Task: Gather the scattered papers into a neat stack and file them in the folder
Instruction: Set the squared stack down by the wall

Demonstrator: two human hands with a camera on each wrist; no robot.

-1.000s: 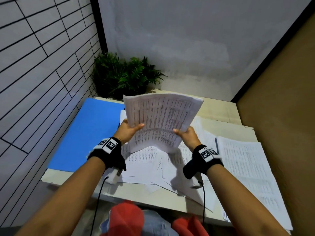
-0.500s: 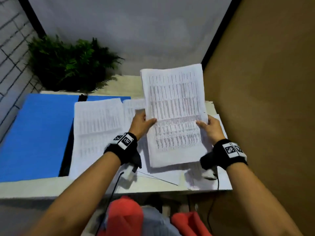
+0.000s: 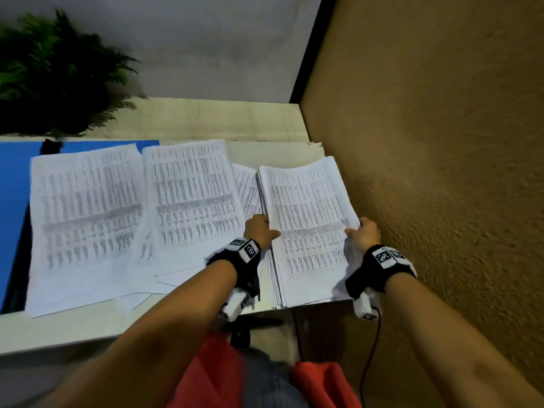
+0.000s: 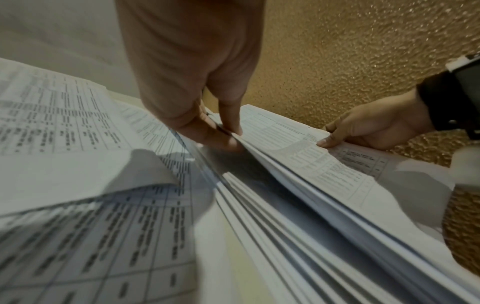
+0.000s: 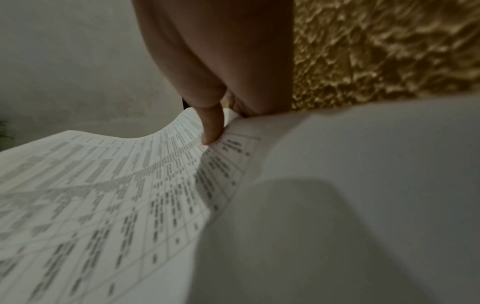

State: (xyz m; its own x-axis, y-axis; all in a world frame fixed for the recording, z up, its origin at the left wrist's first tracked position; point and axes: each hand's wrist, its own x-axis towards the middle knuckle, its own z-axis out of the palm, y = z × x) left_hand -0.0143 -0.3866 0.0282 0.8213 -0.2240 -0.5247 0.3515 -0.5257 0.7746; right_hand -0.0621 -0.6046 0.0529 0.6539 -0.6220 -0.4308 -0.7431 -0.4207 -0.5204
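Both hands hold a thick stack of printed papers [image 3: 306, 231] at the desk's [image 3: 206, 119] right end, close against the tan textured wall [image 3: 441, 142]. The left hand [image 3: 259, 232] pinches the stack's left edge, thumb on the top sheet and fingers curled beneath; the left wrist view shows the thumb [image 4: 228, 115] pressing down where the sheets fan apart. The right hand [image 3: 363, 235] grips the right edge the same way, its thumb [image 5: 211, 123] lying on the printed table while the page bows upward around it. The stack's near end overhangs the desk's front edge a little; whether its far end rests on the desk or is lifted, I cannot tell.

To the left of the stack, loose printed sheets [image 3: 191, 201] lie overlapped flat on the desk, another large sheet [image 3: 85, 219] beyond them, with a few plain corners poking out from under their near edge. Farther left from the stack, the blue folder [image 3: 14, 207] lies flat, partly covered by that sheet. Behind the folder, at the back corner, stands a green fern-like plant [image 3: 53, 72]. Black bands with square coded markers circle both wrists, and a thin cable hangs below the right one.
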